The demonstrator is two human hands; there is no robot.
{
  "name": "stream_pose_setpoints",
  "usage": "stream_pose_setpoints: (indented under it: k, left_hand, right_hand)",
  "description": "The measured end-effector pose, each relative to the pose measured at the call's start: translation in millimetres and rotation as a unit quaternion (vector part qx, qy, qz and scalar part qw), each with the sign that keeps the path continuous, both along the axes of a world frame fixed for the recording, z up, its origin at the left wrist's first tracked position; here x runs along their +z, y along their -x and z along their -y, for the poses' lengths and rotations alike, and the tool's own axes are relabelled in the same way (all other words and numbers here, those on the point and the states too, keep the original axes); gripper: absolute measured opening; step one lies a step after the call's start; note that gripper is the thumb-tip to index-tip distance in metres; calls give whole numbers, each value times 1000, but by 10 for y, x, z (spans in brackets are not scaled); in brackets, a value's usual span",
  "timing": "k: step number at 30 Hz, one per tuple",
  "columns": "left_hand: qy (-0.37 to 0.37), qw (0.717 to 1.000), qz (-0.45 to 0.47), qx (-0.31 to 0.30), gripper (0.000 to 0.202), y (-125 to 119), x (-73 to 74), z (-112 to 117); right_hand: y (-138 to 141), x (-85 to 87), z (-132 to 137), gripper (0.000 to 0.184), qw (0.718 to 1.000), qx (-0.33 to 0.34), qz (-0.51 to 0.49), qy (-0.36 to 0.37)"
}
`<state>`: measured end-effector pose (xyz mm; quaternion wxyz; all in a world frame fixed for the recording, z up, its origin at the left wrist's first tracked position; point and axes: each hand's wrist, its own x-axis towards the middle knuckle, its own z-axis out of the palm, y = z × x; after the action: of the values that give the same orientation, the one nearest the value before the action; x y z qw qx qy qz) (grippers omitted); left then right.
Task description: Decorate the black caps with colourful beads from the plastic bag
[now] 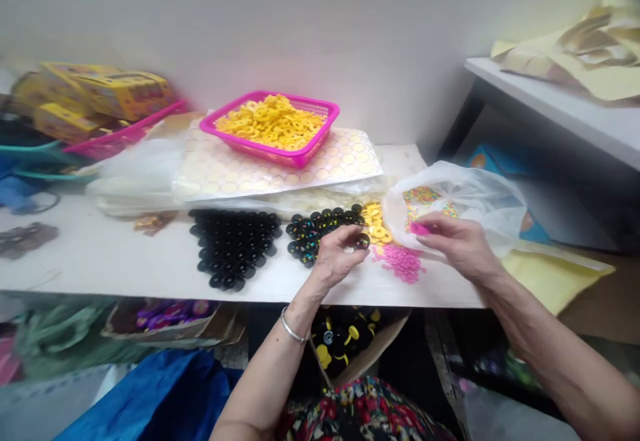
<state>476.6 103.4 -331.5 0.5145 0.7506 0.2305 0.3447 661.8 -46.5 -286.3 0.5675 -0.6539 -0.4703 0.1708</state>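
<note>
Left hand [336, 254] pinches a black cup [362, 242], right hand [463, 244] a pink piece [419, 228], both grips near the plastic bag [473, 191], likely for short reaches.

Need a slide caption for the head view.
Left hand holds a round black piece; right hand pinches a pink item by a translucent bag of colorful bits.

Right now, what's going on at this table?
A person's left hand holds a small black cup; the right hand pinches a small pink thing at the mouth of a plastic bag with colored bits. Two groups of black cups stand on the table, with loose pink pieces nearer the right hand.
</note>
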Motion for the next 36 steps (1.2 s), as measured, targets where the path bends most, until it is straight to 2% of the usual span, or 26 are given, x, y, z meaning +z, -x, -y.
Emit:
stream_pose_setpoints:
  k: [2, 4, 7, 9, 11, 15, 18, 20, 23, 25, 27, 31, 34, 36]
  left_hand:
    - [-58, 996, -15, 65, 28, 287, -24, -124]
    - [-127, 979, -33, 156, 26, 620, -63, -248]
    - [-155, 947, -70, 272, 28, 1065, -170, -365]
    - [-134, 938, -101, 304, 29, 1251, -270, -377]
    - [-107, 933, -134, 315, 29, 1334, -382, -354]
    - [-67, 918, -180, 347, 32, 1294, -580, -323]
    - [-51, 905, -184, 379, 38, 1208, -668, -358]
    - [-30, 905, -175, 386, 44, 1156, -702, -393]
    - [-16, 909, -163, 383, 48, 1088, -730, -436]
    - [-27, 913, -162, 374, 44, 1046, -733, -460]
    - [-45, 916, -164, 363, 38, 1005, -722, -484]
    - [-75, 917, -180, 347, 21, 927, -686, -531]
    - [-87, 919, -183, 338, 14, 873, -676, -560]
    - [-86, 922, -177, 333, 17, 839, -676, -577]
  right_hand:
    - [-31, -124, 96, 27, 986, -65, -151, 17]
    - [-53, -243, 169, 33, 966, -109, -236, 18]
    - [-60, -374, 220, 37, 952, -134, -275, 11]
    - [-44, -432, 220, 37, 952, -132, -275, 10]
    - [-8, -482, 205, 36, 956, -117, -267, 18]
    - [163, -600, 180, 38, 957, -78, -279, 38]
    - [416, -684, 160, 40, 954, -33, -292, 61]
    - [640, -714, 118, 32, 954, 32, -287, 82]
    - [1004, -717, -20, 16, 948, 167, -243, 120]
    - [1225, -711, -158, 8, 943, 244, -179, 141]
    - [1398, -718, -320, 10, 942, 290, -96, 140]
    - [1564, -783, -650, 17, 942, 313, 53, 105]
    - [1566, -848, -838, 18, 941, 308, 99, 97]
    - [1547, -884, -916, 17, 942, 303, 104, 98]
